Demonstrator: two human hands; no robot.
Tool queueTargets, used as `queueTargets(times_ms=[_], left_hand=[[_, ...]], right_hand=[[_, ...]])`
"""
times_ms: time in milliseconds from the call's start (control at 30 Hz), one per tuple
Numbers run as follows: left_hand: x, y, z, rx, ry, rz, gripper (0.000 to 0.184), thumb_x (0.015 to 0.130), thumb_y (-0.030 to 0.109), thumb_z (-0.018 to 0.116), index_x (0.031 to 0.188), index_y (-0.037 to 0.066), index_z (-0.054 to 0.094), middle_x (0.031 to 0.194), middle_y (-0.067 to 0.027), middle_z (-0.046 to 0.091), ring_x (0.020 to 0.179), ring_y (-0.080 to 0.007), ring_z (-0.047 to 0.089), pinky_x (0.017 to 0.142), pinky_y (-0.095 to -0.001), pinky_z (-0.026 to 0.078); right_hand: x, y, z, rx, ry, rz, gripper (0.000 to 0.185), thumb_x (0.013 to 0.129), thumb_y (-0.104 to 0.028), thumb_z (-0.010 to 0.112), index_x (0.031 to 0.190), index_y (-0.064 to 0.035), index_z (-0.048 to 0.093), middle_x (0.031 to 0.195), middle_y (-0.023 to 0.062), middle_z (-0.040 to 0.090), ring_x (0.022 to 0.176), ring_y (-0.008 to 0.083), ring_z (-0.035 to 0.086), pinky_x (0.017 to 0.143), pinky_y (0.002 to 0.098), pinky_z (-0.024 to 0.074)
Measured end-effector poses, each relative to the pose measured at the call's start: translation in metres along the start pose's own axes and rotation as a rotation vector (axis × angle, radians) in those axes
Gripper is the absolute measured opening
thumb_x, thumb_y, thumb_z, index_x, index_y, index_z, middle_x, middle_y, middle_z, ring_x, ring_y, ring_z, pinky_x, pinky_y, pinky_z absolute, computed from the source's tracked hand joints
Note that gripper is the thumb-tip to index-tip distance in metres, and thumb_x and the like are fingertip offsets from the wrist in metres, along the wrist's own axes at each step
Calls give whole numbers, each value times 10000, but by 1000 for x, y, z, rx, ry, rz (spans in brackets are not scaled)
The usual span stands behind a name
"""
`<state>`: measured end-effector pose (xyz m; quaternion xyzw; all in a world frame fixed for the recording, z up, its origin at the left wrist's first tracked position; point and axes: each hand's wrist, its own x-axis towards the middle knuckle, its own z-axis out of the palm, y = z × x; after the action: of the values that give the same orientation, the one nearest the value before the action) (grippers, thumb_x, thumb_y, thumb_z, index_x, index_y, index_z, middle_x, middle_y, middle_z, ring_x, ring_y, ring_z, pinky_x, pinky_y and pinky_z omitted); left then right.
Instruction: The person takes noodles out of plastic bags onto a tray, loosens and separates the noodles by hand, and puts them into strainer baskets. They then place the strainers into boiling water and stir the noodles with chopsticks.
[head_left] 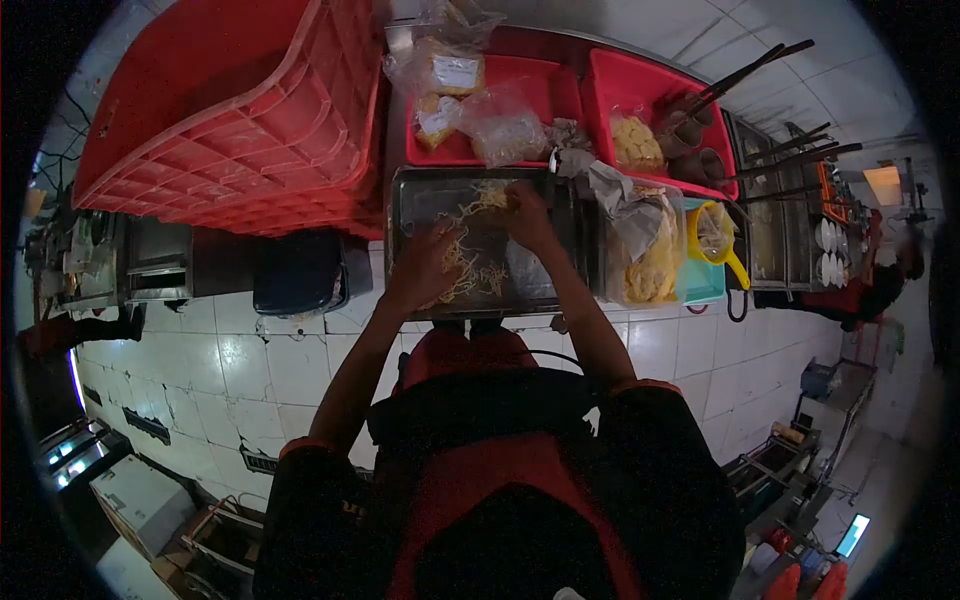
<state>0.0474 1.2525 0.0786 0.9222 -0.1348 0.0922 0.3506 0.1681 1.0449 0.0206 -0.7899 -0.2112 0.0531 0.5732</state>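
A dark metal tray (535, 287) lies in front of me with pale noodle strands (487, 278) strewn over it. On the tray's left side my left hand (428, 262) rests over the noodles, palm down, its fingertips partly lost among the strands. Near the tray's far edge my right hand (527, 215) touches a small heap of noodles (490, 197); its fingers are bent together, and shadow hides what is between them.
Red crates (250, 150) stack at the left. Behind the tray are pink bins (546, 80) with bagged food. At the right stand a clear container (650, 260), a yellow strainer (712, 230) and long-handled tools (750, 75). Other people are at both far sides.
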Motion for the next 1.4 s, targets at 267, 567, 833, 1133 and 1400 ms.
queueTargets(times_ms=[267,567,833,1133,1400], left_hand=[[21,-11,13,381,-75,-224,293,691,269,690,862,36,640,1039,-174,548,994,-357,510,860,-459,412],[15,-77,32,463,-242,-280,237,667,120,610,887,35,635,1080,-201,555,928,-339,556,756,-465,452],[54,30,16,-1448,-72,-874,338,826,165,634,1117,28,531,949,-52,623,845,-189,608,761,-342,481],[57,35,41,-1432,116,-777,282,840,133,625,1075,-2,548,989,-75,627,882,-166,630,734,-295,520],[86,18,-18,-1284,183,-723,387,792,90,670,1128,5,499,1010,-73,612,861,-166,615,719,-287,496]], right_hand=[[-39,-93,-40,201,92,409,245,852,-188,638,983,-53,482,896,43,556,785,122,516,680,302,446],[-56,-98,-39,1042,190,476,220,886,-206,598,1007,-52,498,941,18,564,828,97,541,713,255,450],[-57,-75,-37,508,11,421,164,893,-132,572,986,0,600,952,37,574,833,111,547,712,278,472],[-58,-59,-26,276,102,308,240,849,-79,602,1082,-24,591,1011,57,574,975,151,532,770,297,453],[-74,-13,74,-134,-184,-9,226,860,-113,565,1062,-12,579,1041,142,580,985,268,562,840,356,437]])
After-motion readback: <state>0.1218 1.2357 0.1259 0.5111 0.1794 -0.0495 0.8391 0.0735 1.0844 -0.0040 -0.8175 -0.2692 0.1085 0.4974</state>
